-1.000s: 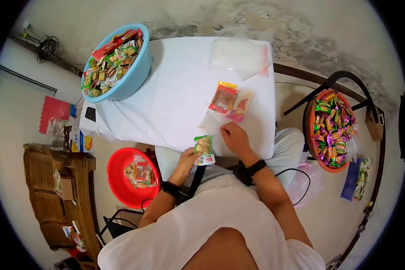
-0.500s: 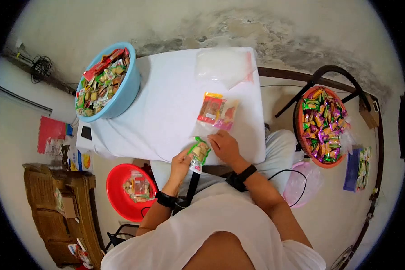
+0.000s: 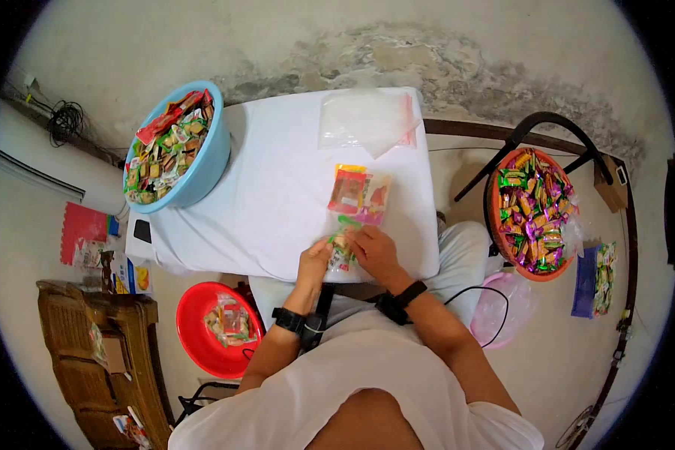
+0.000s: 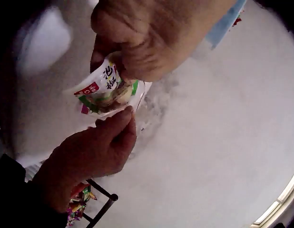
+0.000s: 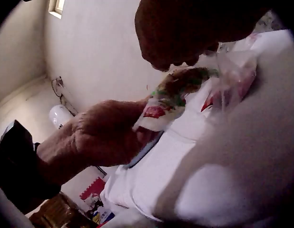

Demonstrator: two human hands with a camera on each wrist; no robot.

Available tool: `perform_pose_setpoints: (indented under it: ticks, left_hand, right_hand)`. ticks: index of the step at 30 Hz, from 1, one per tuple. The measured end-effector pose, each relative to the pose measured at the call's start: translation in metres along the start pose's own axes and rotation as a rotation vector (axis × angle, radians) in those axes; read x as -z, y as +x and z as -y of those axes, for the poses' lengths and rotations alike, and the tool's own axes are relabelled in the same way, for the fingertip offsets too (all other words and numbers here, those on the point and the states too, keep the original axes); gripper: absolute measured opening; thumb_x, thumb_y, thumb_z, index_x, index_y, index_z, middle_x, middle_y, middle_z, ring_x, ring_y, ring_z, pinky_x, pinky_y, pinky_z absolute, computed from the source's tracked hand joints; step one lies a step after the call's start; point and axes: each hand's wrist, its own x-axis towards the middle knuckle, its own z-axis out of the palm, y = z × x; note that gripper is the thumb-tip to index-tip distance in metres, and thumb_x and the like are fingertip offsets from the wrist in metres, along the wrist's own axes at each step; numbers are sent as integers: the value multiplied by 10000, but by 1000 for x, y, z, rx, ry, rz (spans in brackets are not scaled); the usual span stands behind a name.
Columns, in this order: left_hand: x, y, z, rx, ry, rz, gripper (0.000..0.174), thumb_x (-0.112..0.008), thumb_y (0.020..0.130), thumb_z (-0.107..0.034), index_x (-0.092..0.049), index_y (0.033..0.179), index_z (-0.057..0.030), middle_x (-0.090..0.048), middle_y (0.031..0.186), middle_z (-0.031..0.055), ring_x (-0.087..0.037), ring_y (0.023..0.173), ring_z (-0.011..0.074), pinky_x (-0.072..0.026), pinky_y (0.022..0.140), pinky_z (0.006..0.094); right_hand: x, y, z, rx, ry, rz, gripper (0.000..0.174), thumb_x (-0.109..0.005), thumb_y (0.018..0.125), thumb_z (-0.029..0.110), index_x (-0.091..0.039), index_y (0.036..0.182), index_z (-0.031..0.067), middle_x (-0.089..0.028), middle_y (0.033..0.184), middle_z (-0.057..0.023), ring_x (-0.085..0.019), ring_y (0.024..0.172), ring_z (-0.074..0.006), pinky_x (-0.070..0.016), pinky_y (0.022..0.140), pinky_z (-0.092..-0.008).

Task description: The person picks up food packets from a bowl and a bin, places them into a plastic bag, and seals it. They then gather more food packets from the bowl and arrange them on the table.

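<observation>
Near the table's front edge, my left hand (image 3: 313, 262) grips the lower end of a green-and-white snack packet (image 3: 341, 253). The packet's white printed end shows in the left wrist view, held by my left hand (image 4: 147, 38). My right hand (image 3: 375, 253) is close against the packet's right side, its thumb and finger pinching the edge of a clear bag (image 5: 224, 78), partly hidden by the hand. The packet's upper end lies at the bag's near end. Just beyond are a red-and-yellow packet (image 3: 349, 191) and a pink one (image 3: 375, 202).
Flat clear bags (image 3: 360, 120) lie at the table's back right. A blue basin (image 3: 210, 161) of snacks stands back left, near a phone (image 3: 142, 231). Below left is a red basin (image 3: 195, 349) with a filled bag; at the right, an orange basket (image 3: 502, 251) of wrapped sweets.
The green packet has moved up and right to the clear bag's near end, with my left hand. My right hand has come down beside it. The head view has shifted.
</observation>
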Motion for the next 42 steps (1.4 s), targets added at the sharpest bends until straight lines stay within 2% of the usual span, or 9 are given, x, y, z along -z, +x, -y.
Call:
perform_pose_setpoints:
  ticks: [5, 13, 19, 21, 22, 35, 38, 39, 42]
  left_hand:
    - [-14, 29, 12, 200, -274, 169, 222, -417, 933, -155, -547, 1068, -35, -592, 907, 14, -567, 800, 88, -470, 665, 218]
    - [-41, 95, 16, 87, -403, 298, 288, -433, 911, -167, -514, 1160, -48, -554, 1082, 49, -541, 927, 136, -461, 757, 268]
    - [-44, 114, 22, -318, 455, 220, 271, -452, 911, -211, -539, 1120, -60, -577, 1035, 76, -552, 865, 186, -459, 747, 288]
    - [-47, 116, 31, -1019, 890, 55, 231, -480, 891, -190, -546, 1069, -59, -584, 1036, 131, -559, 873, 231, -462, 744, 328]
    - [-46, 118, 34, -1055, 911, 54, 225, -482, 888, -181, -546, 1066, -59, -583, 1037, 127, -558, 878, 228, -461, 750, 326]
    - [-34, 90, 56, -601, 574, 312, 174, -508, 860, -60, -554, 1027, -49, -569, 1049, 86, -538, 942, 189, -439, 824, 307]
    - [-16, 80, 67, -305, 405, 446, 171, -513, 853, -33, -555, 1018, -47, -566, 1052, 76, -534, 957, 180, -434, 841, 303]
    - [-17, 41, 1, -240, 474, 567, 236, -479, 886, -46, -559, 1107, -72, -532, 1169, 96, -510, 1058, 182, -392, 906, 269]
    - [18, 30, 17, -237, -16, 585, 361, -491, 902, -124, -468, 1261, -92, -481, 1256, 76, -475, 1128, 169, -376, 930, 272]
  right_hand:
    - [-3, 2, 3, 67, -10, -2, 130, -565, 795, 159, -610, 900, 97, -537, 776, -94, -548, 725, -287, -459, 598, -387]
    - [-1, 0, -3, 48, -23, -12, 116, -625, 772, 116, -635, 885, 89, -542, 749, -87, -556, 682, -276, -464, 571, -357]
    - [-1, 3, -8, 49, 15, -67, 94, -620, 782, 118, -629, 866, 76, -554, 765, -93, -558, 685, -277, -464, 576, -351]
    - [-2, 2, -8, 44, 17, -67, 90, -618, 784, 118, -626, 862, 73, -557, 768, -94, -557, 684, -278, -464, 577, -350]
    - [-1, 0, -7, 7, 25, -51, 91, -615, 785, 117, -625, 864, 72, -560, 772, -94, -559, 688, -279, -464, 579, -349]
    - [-3, 5, -16, -35, 52, -39, 92, -604, 789, 80, -627, 867, 37, -622, 860, -141, -602, 792, -300, -476, 689, -338]
    - [7, 8, -15, -118, 73, 50, 103, -598, 793, 106, -625, 877, 53, -624, 877, -144, -595, 794, -314, -476, 711, -369]
    - [11, 10, -12, -94, 83, 61, 103, -598, 793, 106, -625, 877, 53, -624, 877, -144, -595, 794, -314, -476, 711, -369]
    - [11, 13, -7, -146, 31, 100, 79, -604, 786, 87, -617, 853, 48, -608, 799, -124, -574, 707, -287, -462, 642, -350]
